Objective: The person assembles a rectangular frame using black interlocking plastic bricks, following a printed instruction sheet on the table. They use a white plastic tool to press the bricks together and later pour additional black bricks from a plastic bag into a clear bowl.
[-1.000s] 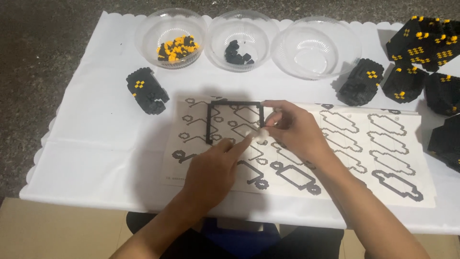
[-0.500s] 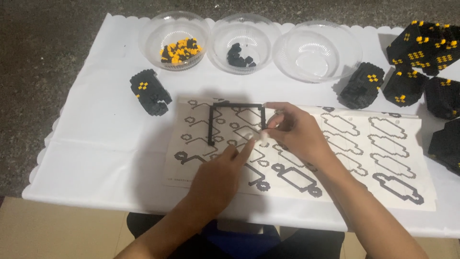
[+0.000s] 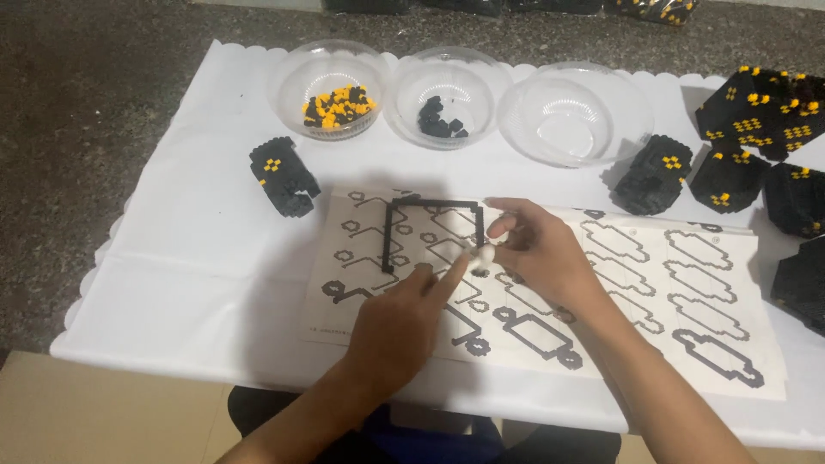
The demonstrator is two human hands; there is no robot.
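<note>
Nearest the camera, both forearms enter from the bottom edge, cut off by the frame. The left hand (image 3: 404,314) rests on the printed pattern sheet (image 3: 722,301), its index finger extended to touch the right hand's fingertips. The right hand (image 3: 537,253) has fingers pressed together in a pinch near the lower right end of the black brick frame (image 3: 421,206); whatever sits in the pinch is too small and blurred to identify.

The frame lies on the sheet's far left portion, an open outline of 3 sides; its right leg is partly hidden behind the right hand's fingers.

Left of the sheet, 1 black-and-yellow brick model (image 3: 282,176) stands on the white table cover (image 3: 189,249). To the right, 1 similar model (image 3: 653,174) stands just beyond the sheet; further models (image 3: 756,112) crowd the right edge, overlapping and cut off, so their count cannot be settled.

Farthest, 3 clear bowls stand in a row: the left bowl (image 3: 329,86) holds yellow and black bricks, the middle bowl (image 3: 445,93) black bricks, the right bowl (image 3: 577,110) appears empty.
</note>
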